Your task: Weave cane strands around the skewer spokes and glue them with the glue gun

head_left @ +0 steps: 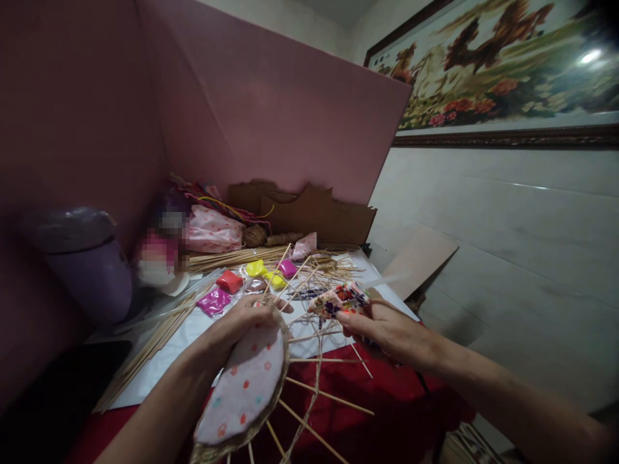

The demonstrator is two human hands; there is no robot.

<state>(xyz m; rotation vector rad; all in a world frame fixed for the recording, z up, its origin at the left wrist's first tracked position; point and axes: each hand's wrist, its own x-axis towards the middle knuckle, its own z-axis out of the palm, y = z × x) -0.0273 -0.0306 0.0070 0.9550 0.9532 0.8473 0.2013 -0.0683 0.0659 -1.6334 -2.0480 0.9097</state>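
My left hand (244,322) grips the upper edge of a round base covered in white, flower-printed fabric (246,383). A braided cord (286,351) edges this base, and thin wooden sticks (329,394) fan out from its rim. Twine (314,393) runs across several of the sticks. To the right, my right hand (382,325) is closed on a folded piece of floral fabric (326,304) with dark and red flowers. This fabric is close to the stick ends; I cannot tell if it touches them.
Behind my hands, a white sheet (145,386) on the red cloth (348,425) bears bundled sticks (222,260), yellow packets (256,268), a red packet (229,281) and a purple packet (213,301). A twine ball (254,236) and cardboard (309,209) stand behind; a lidded purple bin (91,277) is left.
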